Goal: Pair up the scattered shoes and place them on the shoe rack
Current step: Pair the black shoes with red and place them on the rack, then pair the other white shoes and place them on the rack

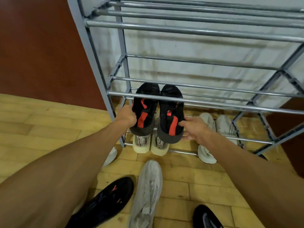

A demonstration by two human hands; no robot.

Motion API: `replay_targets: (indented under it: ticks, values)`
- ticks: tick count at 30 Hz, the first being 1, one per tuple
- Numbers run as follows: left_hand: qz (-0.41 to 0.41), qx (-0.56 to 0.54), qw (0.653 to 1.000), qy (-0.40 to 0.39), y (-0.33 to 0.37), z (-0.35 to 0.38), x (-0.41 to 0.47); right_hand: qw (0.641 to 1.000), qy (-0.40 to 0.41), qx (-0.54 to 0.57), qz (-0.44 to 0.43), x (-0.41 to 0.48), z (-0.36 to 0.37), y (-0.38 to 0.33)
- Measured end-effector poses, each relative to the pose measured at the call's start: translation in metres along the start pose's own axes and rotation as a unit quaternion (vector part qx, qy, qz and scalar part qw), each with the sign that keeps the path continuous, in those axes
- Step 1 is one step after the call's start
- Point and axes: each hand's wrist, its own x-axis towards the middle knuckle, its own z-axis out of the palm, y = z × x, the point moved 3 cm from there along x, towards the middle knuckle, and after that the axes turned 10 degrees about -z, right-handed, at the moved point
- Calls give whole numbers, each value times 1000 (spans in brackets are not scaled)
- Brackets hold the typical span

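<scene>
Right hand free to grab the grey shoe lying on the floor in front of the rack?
Probably not yet: the right hand holds a black-and-red shoe at the rack. The grey shoe itself lies uncovered.
</scene>
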Motion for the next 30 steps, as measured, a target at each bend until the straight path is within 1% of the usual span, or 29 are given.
replay_targets:
  ticks: [3,7,10,12,14,15,17,20,22,24,26,28,30]
  values:
    - [-5,8,1000,-3,0,-3,-7,1000,10,-25,-16,-4,1,0]
    - [-8,-19,1000,-13,2,-8,-28,997,14,-67,-26,-10,3,-4]
    - [-1,-22,1000,-14,-2,-14,-58,989,50,-131,-40,-27,-2,-12]
    - [15,-36,999,15,-9,-19,-80,979,72,-179,-60,-42,-4,-15]
    - [18,-56,997,58,-20,-25,-99,971,75,-214,-76,-59,-5,-12]
    - [3,-70,996,58,-28,-24,-107,966,67,-236,-84,-68,-3,-10]
    - [-44,-89,995,17,-50,-15,-127,957,35,-270,-96,-87,1,1]
    - [-91,-48,993,-59,-80,8,-156,955,-39,-282,-82,-115,11,25]
    - [-109,-17,989,-98,-97,20,-170,939,-83,-327,-70,-129,17,41]
    - [-120,9,982,-146,-111,30,-181,918,-116,-374,-62,-138,22,56]
    - [-119,35,974,-189,-124,37,-188,908,-140,-389,-63,-144,29,70]
    - [-110,45,972,-202,-137,45,-186,909,-166,-376,-66,-147,40,86]
    - [-93,58,976,-186,-150,55,-180,907,-191,-370,-57,-148,54,102]
